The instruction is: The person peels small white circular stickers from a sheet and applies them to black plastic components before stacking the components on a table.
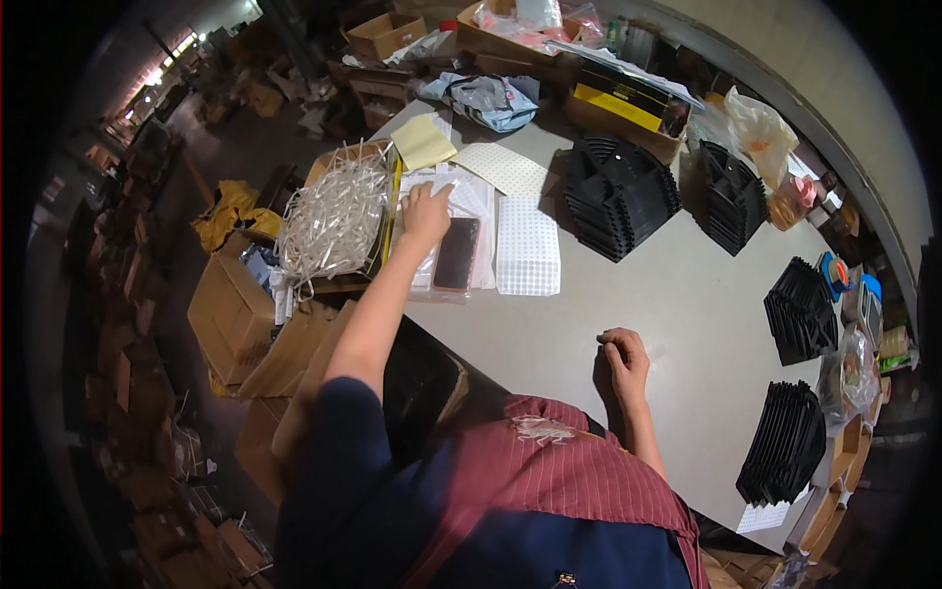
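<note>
At the left of the table my left hand (426, 213) reaches over a pile of white sheets and clear plastic (475, 196); its fingers are stretched and touch the top of the pile. A dark phone (457, 253) lies just below that hand. Beside it is a white sheet of small round dots (528, 245). My right hand (626, 359) rests low over the middle of the table, fingers curled and pressed together; whatever may be between the fingertips is too small to name. Stacks of black ribbed plastic parts (618, 196) stand beyond it.
A box heaped with pale thin strips (334, 216) stands against the table's left side, above open cardboard boxes (231, 312). More black stacks (782, 442) line the right edge, near tape rolls (835, 272). Plastic bags (496, 101) and a yellow-black box (623, 103) sit at the back.
</note>
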### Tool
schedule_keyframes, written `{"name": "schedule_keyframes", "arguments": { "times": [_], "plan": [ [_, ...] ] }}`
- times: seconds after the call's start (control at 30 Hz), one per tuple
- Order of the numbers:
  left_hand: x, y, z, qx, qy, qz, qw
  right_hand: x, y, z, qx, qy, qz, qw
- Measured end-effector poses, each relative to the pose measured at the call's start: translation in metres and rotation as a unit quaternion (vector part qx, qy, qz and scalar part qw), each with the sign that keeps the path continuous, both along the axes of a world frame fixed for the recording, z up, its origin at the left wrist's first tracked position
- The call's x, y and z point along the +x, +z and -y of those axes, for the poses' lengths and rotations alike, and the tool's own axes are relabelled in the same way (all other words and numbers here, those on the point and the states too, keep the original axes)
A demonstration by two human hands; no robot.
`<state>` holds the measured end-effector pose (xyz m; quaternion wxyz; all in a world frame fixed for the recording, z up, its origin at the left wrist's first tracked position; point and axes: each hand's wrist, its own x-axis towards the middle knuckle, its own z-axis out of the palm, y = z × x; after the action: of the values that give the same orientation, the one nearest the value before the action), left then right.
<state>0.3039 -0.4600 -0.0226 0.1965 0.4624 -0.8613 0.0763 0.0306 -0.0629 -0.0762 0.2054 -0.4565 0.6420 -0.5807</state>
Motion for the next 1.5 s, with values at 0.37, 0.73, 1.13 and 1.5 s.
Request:
{"name": "schedule_keyframes", "arguments": {
  "times": [0.37, 0.73, 1.13, 1.5],
  "plan": [
    [0.005, 0.009, 0.060, 0.077, 0.027, 0.217, 0.973, -0.015, -0.011, -0.043, -0.030, 0.049, 0.176, 0.983],
    [0.085, 0.213, 0.082, -0.114, 0.176, 0.045, 0.977, -0.019, -0.016, -0.046, -0.017, 0.074, 0.216, 0.973],
    [0.176, 0.167, 0.077, 0.264, 0.257, 0.135, 0.920, -0.026, -0.018, -0.047, -0.016, 0.085, 0.175, 0.981],
    [0.007, 0.124, -0.023, -0.023, -0.182, 0.070, 0.981, -0.065, -0.002, -0.114, 0.057, -0.026, -0.090, 0.994]
  ]
}}
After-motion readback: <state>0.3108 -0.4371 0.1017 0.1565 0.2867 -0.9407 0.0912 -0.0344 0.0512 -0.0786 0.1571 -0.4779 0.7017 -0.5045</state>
